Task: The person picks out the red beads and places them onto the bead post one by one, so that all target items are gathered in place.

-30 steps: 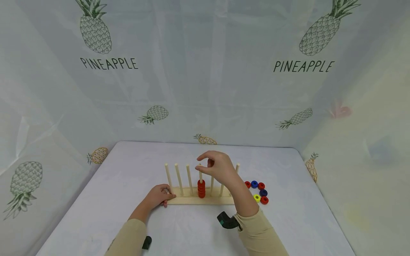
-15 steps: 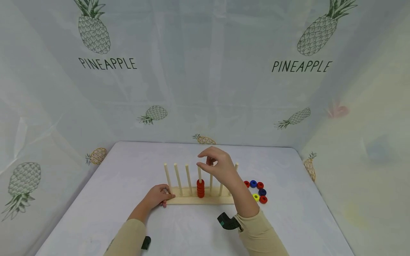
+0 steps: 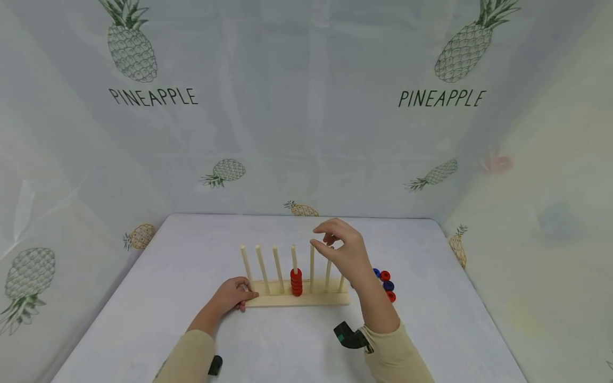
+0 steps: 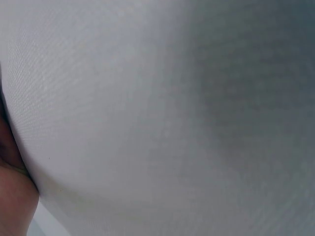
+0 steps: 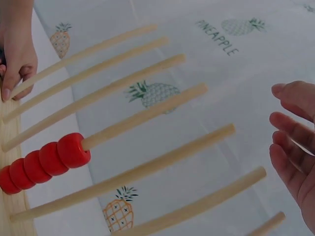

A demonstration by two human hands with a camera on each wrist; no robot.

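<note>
Pineapple-print cloth backs a white table. At six o'clock, a wooden peg rack bears five red rings on its middle peg. About the rack: left hand gripping its nine-o'clock end; right hand, empty, digits parted, at two; loose rings at three.

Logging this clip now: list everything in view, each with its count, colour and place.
wooden base: one, pale wood, on the table
pegs: seven, pale wood, upright in a row along the base
stacked rings: five, red, on the middle peg
loose rings: four visible, two red and two blue, right of the base
table: one, white, under everything
sheet: one, pale grey with pineapple prints, behind the table
wrist cameras: two, black, by the cuffs
sleeves: two, beige, on the forearms
left hand: one, gripping the base's left end
right hand: one, empty, raised by the right-hand pegs
</note>
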